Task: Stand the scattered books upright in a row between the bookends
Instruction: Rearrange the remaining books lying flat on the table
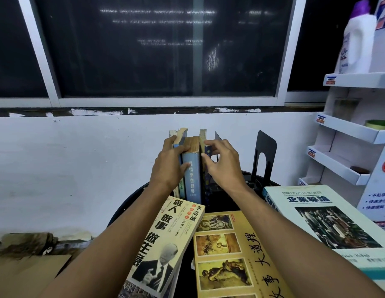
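At centre of frame, on a round black table (127,208): row of upright books (192,147), roughly 5, spines toward the camera. Clamped from the left by the left hand (169,164), fingers wrapped over the outer volumes, thumb pressed on the blue book (193,183). Touched from the right by the right hand (224,162), held in a wide open curve, fingertips only against the dark book (207,190), gripping nothing. Just right of that, a thin bookend (217,137) seen edge-on, contact with the row unclear. Farther right, well apart, a second black bookend (265,147).

Lower frame: 3 books lying flat, namely portrait book (165,237), picture book (226,254) and large pale book (329,222) at lower right. Upper right: white shelf (348,127) with a bottle (357,39).

Likely trouble: letting go with either hand before a bookend sits snug, tipping the row rightward into the gap, domino style. Also possible: a forearm brushing the portrait book, seemingly overhanging the table edge, and knocking it off.
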A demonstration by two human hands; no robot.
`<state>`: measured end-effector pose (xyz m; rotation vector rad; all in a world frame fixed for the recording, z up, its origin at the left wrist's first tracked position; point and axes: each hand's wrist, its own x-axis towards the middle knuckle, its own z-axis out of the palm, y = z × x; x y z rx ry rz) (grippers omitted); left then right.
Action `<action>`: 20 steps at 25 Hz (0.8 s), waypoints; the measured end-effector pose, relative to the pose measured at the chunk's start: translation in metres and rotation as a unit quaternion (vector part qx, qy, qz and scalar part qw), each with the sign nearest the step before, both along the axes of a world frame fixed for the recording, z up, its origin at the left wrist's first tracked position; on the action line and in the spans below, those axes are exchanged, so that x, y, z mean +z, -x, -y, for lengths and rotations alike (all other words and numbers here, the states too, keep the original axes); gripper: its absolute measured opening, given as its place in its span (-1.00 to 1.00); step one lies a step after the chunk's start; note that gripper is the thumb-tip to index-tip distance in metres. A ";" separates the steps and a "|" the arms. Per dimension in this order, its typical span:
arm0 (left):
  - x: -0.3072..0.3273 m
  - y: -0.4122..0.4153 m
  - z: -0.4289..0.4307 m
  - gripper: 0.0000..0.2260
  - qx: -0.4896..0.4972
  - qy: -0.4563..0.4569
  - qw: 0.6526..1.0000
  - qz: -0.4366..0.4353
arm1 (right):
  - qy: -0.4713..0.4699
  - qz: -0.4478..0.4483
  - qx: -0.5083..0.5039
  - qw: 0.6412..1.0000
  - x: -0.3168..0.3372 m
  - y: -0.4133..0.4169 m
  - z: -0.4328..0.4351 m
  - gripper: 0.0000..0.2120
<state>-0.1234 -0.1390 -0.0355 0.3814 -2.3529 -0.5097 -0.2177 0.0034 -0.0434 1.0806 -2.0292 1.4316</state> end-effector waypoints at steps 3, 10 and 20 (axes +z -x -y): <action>0.000 -0.001 0.001 -0.53 0.000 0.003 1.000 0.003 | -0.048 0.010 0.038 0.998 0.002 0.001 -0.006 -0.62; 0.000 0.000 -0.001 -0.53 0.000 0.008 1.000 0.006 | -0.126 0.073 0.116 0.983 -0.002 0.003 -0.016 -0.37; -0.002 0.001 0.000 -0.54 0.015 0.010 1.000 0.006 | -0.126 0.090 0.130 0.979 0.003 0.002 -0.017 -0.39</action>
